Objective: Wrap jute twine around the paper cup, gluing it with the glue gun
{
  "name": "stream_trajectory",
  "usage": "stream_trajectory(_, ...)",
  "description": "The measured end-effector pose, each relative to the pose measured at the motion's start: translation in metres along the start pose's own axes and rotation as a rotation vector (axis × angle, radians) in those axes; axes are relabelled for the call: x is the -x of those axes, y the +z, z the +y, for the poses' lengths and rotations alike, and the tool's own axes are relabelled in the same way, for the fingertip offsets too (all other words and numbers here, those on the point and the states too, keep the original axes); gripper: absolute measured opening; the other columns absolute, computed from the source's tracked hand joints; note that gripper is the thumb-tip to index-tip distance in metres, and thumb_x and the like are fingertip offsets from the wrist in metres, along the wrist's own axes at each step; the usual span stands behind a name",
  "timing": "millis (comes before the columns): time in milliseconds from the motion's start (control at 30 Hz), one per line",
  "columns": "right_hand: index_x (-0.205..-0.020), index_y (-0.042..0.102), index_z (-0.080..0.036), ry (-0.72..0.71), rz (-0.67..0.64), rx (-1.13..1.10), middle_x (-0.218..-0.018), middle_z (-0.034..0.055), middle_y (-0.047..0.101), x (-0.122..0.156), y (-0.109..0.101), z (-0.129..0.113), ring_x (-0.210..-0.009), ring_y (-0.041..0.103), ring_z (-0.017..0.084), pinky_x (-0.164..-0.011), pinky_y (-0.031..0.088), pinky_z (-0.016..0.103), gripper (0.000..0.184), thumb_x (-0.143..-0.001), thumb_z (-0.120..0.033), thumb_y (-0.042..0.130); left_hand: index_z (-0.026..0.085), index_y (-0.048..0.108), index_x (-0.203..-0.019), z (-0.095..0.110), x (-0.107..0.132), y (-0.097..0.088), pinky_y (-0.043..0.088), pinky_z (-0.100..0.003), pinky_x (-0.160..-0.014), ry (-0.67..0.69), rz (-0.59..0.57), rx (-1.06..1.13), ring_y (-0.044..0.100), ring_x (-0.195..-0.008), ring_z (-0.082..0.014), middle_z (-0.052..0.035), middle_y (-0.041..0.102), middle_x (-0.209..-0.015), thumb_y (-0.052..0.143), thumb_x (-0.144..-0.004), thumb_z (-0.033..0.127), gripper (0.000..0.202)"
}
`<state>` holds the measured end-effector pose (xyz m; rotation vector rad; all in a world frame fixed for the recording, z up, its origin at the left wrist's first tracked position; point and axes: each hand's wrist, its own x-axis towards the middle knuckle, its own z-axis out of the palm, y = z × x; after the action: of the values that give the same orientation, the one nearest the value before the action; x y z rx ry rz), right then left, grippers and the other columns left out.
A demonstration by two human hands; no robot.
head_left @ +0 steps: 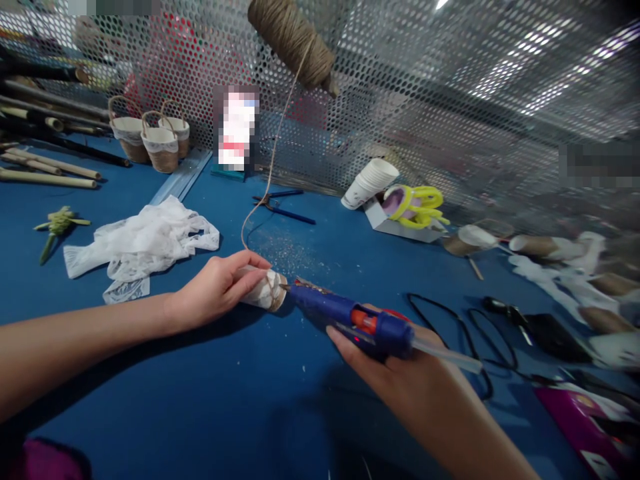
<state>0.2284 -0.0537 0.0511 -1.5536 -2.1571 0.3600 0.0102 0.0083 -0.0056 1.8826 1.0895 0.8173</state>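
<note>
My left hand (217,288) is wrapped round a small cup covered in white lace and jute twine (264,293), lying on its side on the blue table. My right hand (400,363) grips a blue hot glue gun (350,317) with an orange trigger; its nozzle touches the cup's twine-wrapped end. A glue stick pokes out of the gun's back. A strand of twine (273,167) runs from the cup up to a jute spool (295,43) hanging above.
White lace fabric (143,243) lies at left, with bamboo sticks (47,170) and small finished baskets (160,143) behind. Pliers (280,203), stacked paper cups (370,181), a box of yellow loops (417,207), black cords (465,327) and wrapped cups (540,247) lie to the right. Perforated metal screen at back.
</note>
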Motion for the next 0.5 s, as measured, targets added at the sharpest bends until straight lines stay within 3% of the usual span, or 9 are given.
stream_trajectory(233,-0.061,0.052,-0.024,-0.013,-0.056,0.009,-0.052,-0.0016,0.057,0.0033,-0.0019,-0.0044,-0.045,0.055,0.014,-0.043,0.048,0.025,0.020,-0.080,-0.020,0.049,0.012,0.055,-0.099,-0.0026,-0.0022,0.0007,0.041,-0.020,-0.051,-0.050,-0.002,0.019,0.051,-0.056,-0.0109,-0.0028,0.062,-0.071,0.040,-0.086,0.035,0.031)
stream_trajectory(500,-0.063,0.060,-0.025,-0.097,-0.113,0.015,-0.056,-0.0001,0.061,0.0039,-0.0050,-0.0018,-0.048,0.058,0.015,-0.042,0.048,0.026,0.017,-0.077,-0.021,0.052,0.011,0.055,-0.098,-0.0020,-0.0019,-0.0002,0.039,-0.020,-0.050,-0.051,-0.012,0.011,0.048,-0.054,-0.0103,-0.0023,0.060,-0.068,0.039,-0.087,0.033,0.029)
